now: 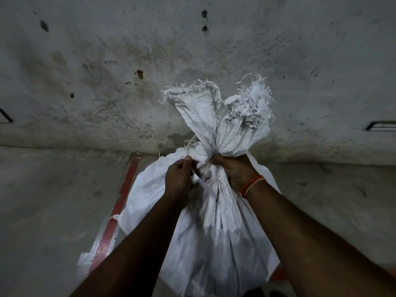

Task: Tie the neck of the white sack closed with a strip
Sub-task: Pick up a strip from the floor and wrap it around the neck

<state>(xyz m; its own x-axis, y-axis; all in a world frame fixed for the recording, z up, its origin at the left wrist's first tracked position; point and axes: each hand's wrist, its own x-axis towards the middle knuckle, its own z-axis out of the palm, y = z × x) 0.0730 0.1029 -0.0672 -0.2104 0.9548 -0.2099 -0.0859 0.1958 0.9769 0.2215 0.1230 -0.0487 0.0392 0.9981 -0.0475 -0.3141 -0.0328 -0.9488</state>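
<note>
A full white woven sack [216, 228] stands upright in front of me, its frayed mouth [227, 108] bunched and fanned out above a gathered neck [209, 162]. My right hand [235, 170], with an orange thread band on the wrist, is clenched around the neck from the right. My left hand [179, 179] pinches a thin pale strip [189, 146] at the left side of the neck; the strip curves upward from my fingers. How far the strip goes around the neck is hidden by my hands.
A stained grey concrete wall [150, 71] rises behind the sack and meets the concrete floor [42, 200]. A red painted line [120, 202] runs along the floor on the left, with another flat white sack [96, 251] lying over it.
</note>
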